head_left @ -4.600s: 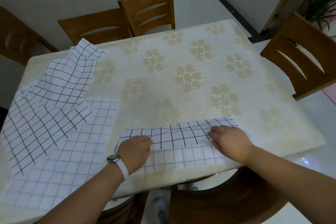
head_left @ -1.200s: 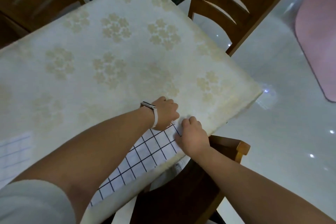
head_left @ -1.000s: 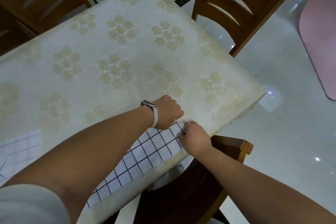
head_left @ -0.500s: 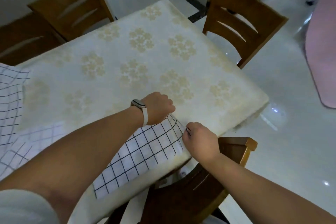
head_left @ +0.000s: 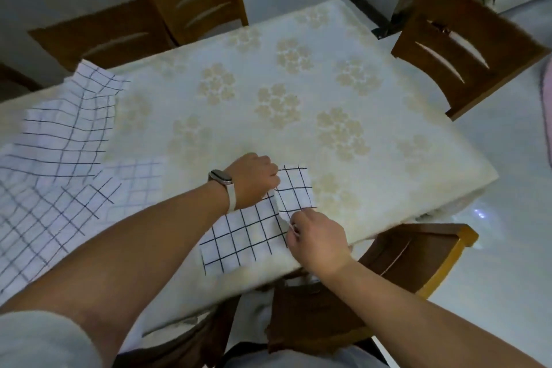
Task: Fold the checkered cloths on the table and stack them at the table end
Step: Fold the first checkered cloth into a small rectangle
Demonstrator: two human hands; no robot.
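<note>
Both hands at the right end of the folded cloth (head_left: 245, 236), set to carry it over leftwards.
It lies along the table's (head_left: 298, 98) near edge, long axis left to right, its length stretching left from the hands. The left hand (head_left: 254, 179) grips the far corner and the right hand (head_left: 316, 236) pinches the near one. Half a second ago that end lay flat; now it's lifted and creased between them. The unfolded cloths (head_left: 59, 158) lie well off left.
</note>
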